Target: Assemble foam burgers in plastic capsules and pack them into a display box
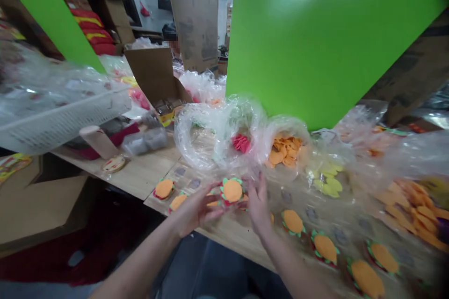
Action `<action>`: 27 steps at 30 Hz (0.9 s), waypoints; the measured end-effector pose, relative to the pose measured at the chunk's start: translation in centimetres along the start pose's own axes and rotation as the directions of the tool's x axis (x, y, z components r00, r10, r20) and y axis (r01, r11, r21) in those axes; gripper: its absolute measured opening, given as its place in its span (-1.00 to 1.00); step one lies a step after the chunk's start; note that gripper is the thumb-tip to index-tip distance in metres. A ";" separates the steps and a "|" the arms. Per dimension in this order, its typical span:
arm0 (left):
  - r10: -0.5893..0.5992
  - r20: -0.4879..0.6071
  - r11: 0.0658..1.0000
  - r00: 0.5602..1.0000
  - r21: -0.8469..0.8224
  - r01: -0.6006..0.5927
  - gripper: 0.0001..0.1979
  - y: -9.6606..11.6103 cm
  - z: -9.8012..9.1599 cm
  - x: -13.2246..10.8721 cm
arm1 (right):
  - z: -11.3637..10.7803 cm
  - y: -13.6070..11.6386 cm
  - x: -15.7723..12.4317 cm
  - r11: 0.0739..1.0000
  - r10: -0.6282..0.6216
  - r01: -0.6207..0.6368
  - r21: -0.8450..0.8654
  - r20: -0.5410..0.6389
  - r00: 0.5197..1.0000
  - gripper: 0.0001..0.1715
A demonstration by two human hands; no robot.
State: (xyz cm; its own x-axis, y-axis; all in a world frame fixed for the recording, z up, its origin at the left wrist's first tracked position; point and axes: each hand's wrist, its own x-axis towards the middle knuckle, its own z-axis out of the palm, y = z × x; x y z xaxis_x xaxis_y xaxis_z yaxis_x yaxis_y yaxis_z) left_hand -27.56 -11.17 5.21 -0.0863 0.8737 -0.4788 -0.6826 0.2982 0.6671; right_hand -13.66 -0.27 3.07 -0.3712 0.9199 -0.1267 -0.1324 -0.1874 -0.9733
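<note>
A toy felt burger (233, 190), with an orange round top, green frilled layer and red edge, is held just above the table between my two hands. My left hand (198, 209) grips its left side with the fingertips. On the other side, my right hand (258, 203) has its thumb and fingers at the burger's right edge, somewhat blurred. More felt burgers lie in a row along the table's front: one burger (164, 188) to the left, another burger (293, 222) right of my hands, and several further right. Some burgers are partly hidden beneath my hands.
Behind my hands stand clear plastic bags, one with pink pieces (241, 143), one with orange pieces (286, 150). Yellow-green pieces (329, 181) lie further right. A green panel (315, 51) rises behind. An opened cardboard box (45, 201) sits below the table's left side.
</note>
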 end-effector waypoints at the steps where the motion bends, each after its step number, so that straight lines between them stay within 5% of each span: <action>1: -0.021 0.042 1.000 0.999 0.005 0.021 -0.51 0.1 0.7 0.2 | -0.7 0.1 0.2 0.999 -0.048 0.047 -0.012 -0.009 0.999 -0.27; 5: -0.050 0.091 0.999 0.995 -0.016 0.051 -0.47 0.6 2.5 0.6 | -2.5 -0.5 0.4 0.996 -0.085 0.087 -0.013 0.091 0.992 -0.34; 12: -0.022 0.056 0.991 0.998 -0.131 0.029 -0.42 -0.5 3.2 0.2 | -3.8 -2.3 -0.6 0.967 0.138 -0.223 0.124 0.480 0.866 -0.31; 16: 0.043 0.017 0.993 0.999 -0.114 -0.040 -0.44 -1.3 3.6 0.3 | -2.0 -0.4 -0.5 0.948 0.198 -0.266 0.175 0.332 0.922 -0.56; 20: 0.122 0.024 0.992 0.992 -0.017 -0.121 -0.52 -1.2 3.5 0.5 | -0.2 0.7 -0.1 0.940 0.186 -0.243 0.241 0.237 0.954 -0.34; 22: 0.103 0.026 0.990 0.994 0.095 -0.105 -0.51 0.0 2.0 0.8 | -0.1 0.4 0.2 0.926 0.210 -0.276 0.258 0.256 0.944 -0.30; 24: 0.184 -0.136 0.968 0.974 0.197 -0.155 -0.49 2.6 -1.1 1.4 | -0.7 -0.3 0.6 0.910 0.242 -0.316 0.270 0.273 0.931 -0.34; 25: 0.274 -0.264 0.947 0.925 0.242 -0.212 -0.48 4.3 -3.2 1.7 | -1.2 -0.7 0.9 0.903 0.252 -0.328 0.279 0.274 0.928 -0.36; 27: 0.413 -0.514 0.910 0.751 0.243 -0.334 -0.50 8.5 -7.9 2.6 | -2.6 -1.1 1.3 0.903 0.261 -0.326 0.281 0.244 0.934 -0.37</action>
State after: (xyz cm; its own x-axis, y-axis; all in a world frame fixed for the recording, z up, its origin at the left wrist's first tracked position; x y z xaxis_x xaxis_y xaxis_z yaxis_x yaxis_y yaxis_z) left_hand -39.31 -9.41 5.17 -0.7202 0.5821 -0.3775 -0.4161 0.0729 0.9064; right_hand -11.64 2.06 3.51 -0.6059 0.7258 -0.3258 -0.2569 -0.5661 -0.7833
